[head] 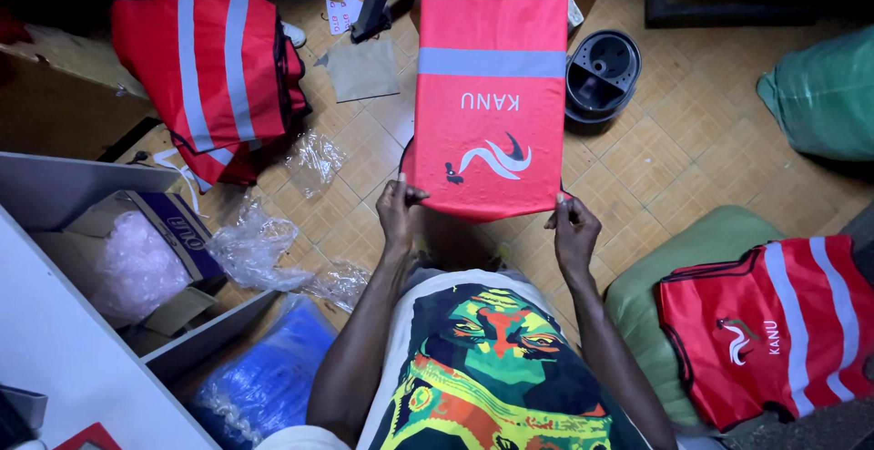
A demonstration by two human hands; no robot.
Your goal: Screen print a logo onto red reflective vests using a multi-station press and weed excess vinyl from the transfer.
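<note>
Both hands closed on the near edge of a folded red reflective vest (490, 86), left hand (397, 213) at one corner, right hand (574, 231) at the other; vest stretched out above the tiled floor (692, 131). Heap of like vests (214, 58) far left, another vest (774, 332) on green cushion (651, 295) at right

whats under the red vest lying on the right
The red vest with grey stripes lies on a green cushion, whose bare near-left part shows. How far the cushion runs beneath the vest is covered.
</note>
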